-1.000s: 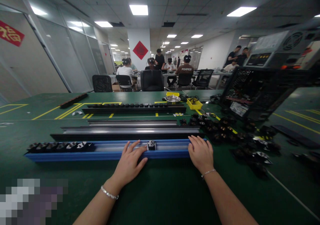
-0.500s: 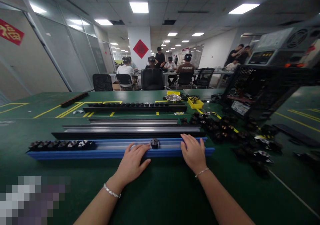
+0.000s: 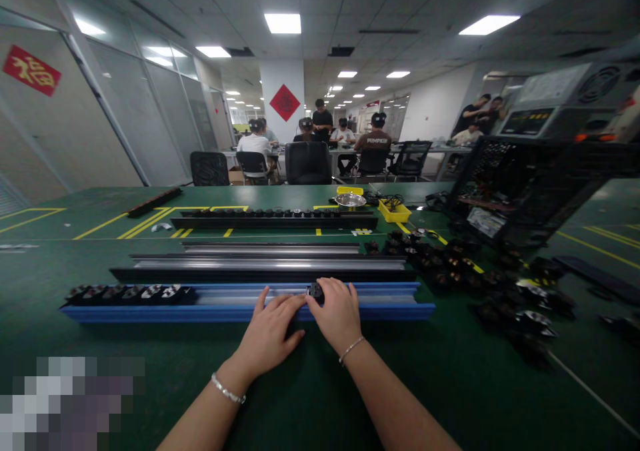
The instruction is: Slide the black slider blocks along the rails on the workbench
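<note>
A long blue channel (image 3: pixel 165 314) lies across the green table in front of me. Several black socket modules (image 3: pixel 133 292) sit in a row inside its left end. One more black socket module (image 3: pixel 316 292) stands in the channel near the middle. My right hand (image 3: pixel 337 314) has its thumb and fingers around that module, partly covering it. To its left, my left hand (image 3: pixel 270 329) rests over the channel's front wall with fingers stretched out, the fingertips close to the module. Whether those fingertips touch the module cannot be made out.
Behind lie black channels with silvery insides (image 3: pixel 270 264) and a black strip filled with modules (image 3: pixel 275 223). Loose black parts (image 3: pixel 450 257) are heaped at the right, near an opened computer case (image 3: pixel 493 191). A yellow bin (image 3: pixel 394 211) and a metal dish (image 3: pixel 350 200) stand farther back.
My right hand has moved left along the channel, from its right end to the single module, and closed on it. My left hand stays in about the same place on the channel.
</note>
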A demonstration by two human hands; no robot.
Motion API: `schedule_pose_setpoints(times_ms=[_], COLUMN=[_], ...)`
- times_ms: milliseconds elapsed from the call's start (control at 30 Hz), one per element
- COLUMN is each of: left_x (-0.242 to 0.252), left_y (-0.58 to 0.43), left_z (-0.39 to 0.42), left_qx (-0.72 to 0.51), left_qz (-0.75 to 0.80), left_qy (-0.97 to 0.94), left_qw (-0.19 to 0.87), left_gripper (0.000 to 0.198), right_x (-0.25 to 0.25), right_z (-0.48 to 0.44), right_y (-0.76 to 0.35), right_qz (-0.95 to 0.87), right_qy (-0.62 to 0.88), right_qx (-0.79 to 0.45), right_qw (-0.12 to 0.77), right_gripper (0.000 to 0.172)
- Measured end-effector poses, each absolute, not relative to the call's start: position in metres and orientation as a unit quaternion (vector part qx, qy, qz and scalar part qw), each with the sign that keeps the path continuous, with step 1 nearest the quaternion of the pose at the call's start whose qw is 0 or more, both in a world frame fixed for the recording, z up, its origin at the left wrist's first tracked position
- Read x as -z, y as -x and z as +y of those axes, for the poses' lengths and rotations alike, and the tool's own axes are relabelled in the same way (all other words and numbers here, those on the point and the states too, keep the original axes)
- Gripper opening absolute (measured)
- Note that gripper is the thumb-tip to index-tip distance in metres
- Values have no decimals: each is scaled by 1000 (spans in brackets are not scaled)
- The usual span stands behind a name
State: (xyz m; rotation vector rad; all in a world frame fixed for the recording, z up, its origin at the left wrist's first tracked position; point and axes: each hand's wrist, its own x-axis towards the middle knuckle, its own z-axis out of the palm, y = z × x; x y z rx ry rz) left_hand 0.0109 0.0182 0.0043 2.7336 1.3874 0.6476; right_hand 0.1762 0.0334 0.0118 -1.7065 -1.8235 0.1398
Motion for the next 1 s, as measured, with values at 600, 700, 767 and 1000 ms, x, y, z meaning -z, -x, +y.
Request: schedule_pose_setpoints(times_ms=[600,700,767,1000], left_x=[9,9,9,8], left_y=[-8,-8,-8,-8], left_z=[23,23,23,23], left_qx=[-170,-171,-174,-176], left_qz=[451,452,452,452], left_qy=[-869,-868,-868,-868], left_qw=[-113,-114,-113,-109], left_gripper=[56,54,54,52], right_x=[-10,-10,-10,-9], right_z=[33,33,33,34], right_y=[-179,-179,-179,-182], right_qz=[-671,-673,-674,-677], right_qy=[654,654,654,656], right_qx=[-53,-50,-47,-40], right_qw=[344,341,340,332], right_gripper=[31,30,30,30])
